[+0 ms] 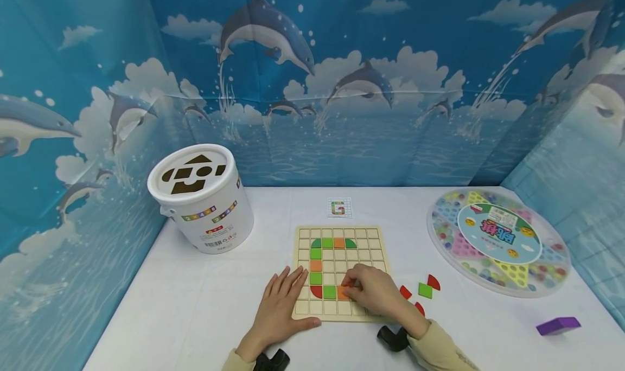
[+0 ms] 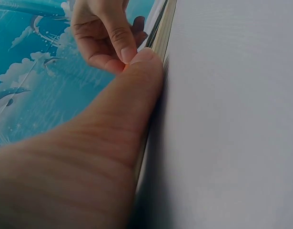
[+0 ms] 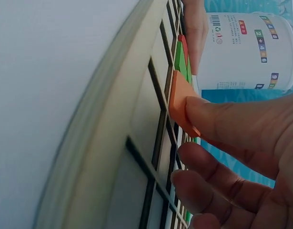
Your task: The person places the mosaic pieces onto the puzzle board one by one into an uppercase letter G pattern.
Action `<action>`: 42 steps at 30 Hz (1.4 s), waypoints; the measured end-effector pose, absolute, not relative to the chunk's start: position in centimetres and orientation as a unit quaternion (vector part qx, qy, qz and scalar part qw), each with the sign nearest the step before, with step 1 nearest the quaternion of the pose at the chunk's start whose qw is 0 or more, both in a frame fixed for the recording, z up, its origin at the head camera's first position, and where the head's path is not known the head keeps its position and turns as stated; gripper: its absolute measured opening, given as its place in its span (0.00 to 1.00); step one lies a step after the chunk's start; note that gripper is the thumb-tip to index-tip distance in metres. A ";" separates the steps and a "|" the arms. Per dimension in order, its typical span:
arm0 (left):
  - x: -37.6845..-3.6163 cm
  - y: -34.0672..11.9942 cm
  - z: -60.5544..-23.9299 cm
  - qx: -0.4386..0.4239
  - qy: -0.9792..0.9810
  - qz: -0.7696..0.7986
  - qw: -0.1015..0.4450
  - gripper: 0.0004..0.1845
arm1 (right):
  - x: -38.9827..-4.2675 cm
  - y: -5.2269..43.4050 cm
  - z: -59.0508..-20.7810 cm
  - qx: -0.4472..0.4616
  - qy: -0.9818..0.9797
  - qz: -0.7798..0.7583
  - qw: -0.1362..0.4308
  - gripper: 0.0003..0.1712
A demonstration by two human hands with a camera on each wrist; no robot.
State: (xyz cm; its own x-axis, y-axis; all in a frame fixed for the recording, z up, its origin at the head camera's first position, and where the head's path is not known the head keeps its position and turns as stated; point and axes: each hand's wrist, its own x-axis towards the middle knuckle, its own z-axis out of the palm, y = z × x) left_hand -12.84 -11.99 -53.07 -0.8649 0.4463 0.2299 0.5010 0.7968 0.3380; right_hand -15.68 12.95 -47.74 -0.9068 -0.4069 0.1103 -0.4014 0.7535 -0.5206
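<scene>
A wooden grid board [image 1: 303, 308] lies on the white table. Green, orange and red tiles on it form a C-like line, with a red quarter-round tile [image 1: 316, 291] at the lower left corner. My right hand [image 1: 373, 290] pinches an orange square tile [image 3: 180, 100] between thumb and finger. That tile is tilted in the right wrist view, beside the green tile [image 1: 329, 292] of the bottom line. My left hand [image 1: 279, 310] rests at the board's left edge, fingers straight, thumb [image 2: 136, 81] along the near edge.
Right of the board lie a loose green square [image 1: 425, 290] and several red pieces [image 1: 433, 282]. A small pattern card [image 1: 339, 208] lies behind the board. A white bucket [image 1: 215, 219] stands back left; a round marble game board [image 1: 498, 241] and purple block [image 1: 558, 326] are at right.
</scene>
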 end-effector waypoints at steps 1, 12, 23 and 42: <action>-12.8 -12.0 -53.1 -0.250 -0.945 -0.197 0.069 0.53 | -15.6 13.0 -47.8 -0.215 0.937 -0.275 0.001 0.05; -12.8 -12.0 -53.2 -0.249 -0.946 -0.196 0.072 0.53 | -15.0 13.4 -47.7 -0.226 0.941 -0.249 -0.048 0.03; -12.8 -12.0 -53.1 -0.250 -0.945 -0.199 0.070 0.53 | -14.2 14.9 -47.2 -0.242 0.932 -0.267 -0.024 0.02; -12.7 -11.9 -52.8 -0.252 -0.945 -0.200 0.066 0.53 | -13.6 23.4 -45.9 -0.078 0.966 -0.245 -0.020 0.05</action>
State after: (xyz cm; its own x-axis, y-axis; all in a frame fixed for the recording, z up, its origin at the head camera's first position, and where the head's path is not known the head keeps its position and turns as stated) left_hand -12.72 -11.92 -52.79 -0.8644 0.4492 0.2261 0.5022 0.7935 0.3436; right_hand -13.61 23.45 -45.89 -0.9870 -0.1408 0.0772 -0.1606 0.8673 -0.4711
